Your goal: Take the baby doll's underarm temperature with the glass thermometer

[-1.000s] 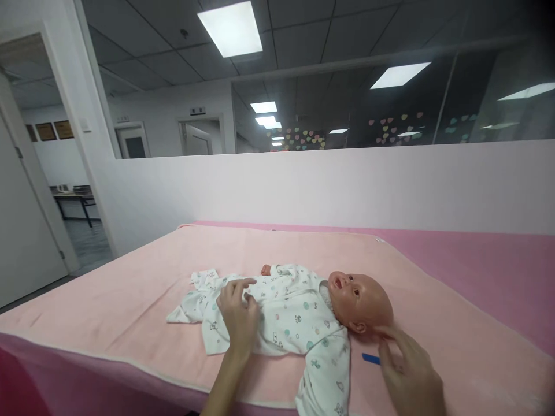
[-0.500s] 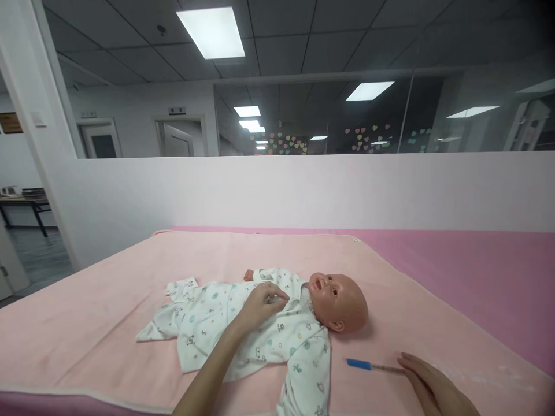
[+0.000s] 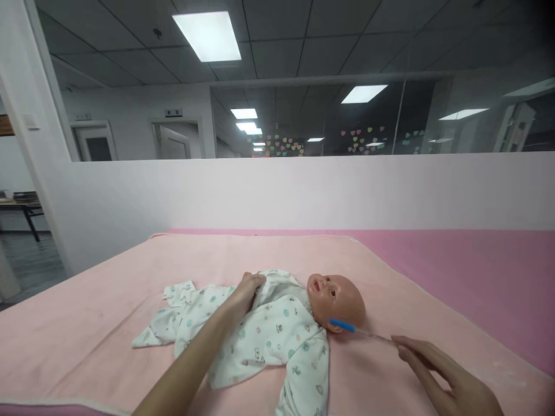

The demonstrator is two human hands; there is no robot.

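Note:
A baby doll lies on its back, head to the right, dressed in white printed clothes. My left hand is closed on the front of the doll's top, lifting the cloth at the chest; its fingertips are partly hidden. To the right, my right hand pinches the thin clear end of what looks like a glass thermometer. The blue end of the thermometer points left and overlaps the lower side of the doll's head in view; I cannot tell whether they touch.
A peach blanket lies under the doll on a pink surface. Behind it runs a low white wall with glass above. At the far left, a table stands beyond the opening.
My left hand has moved left and down from its raised pinch, drawing the front of the top open. My right hand has lifted the thermometer off the blanket towards the doll's head.

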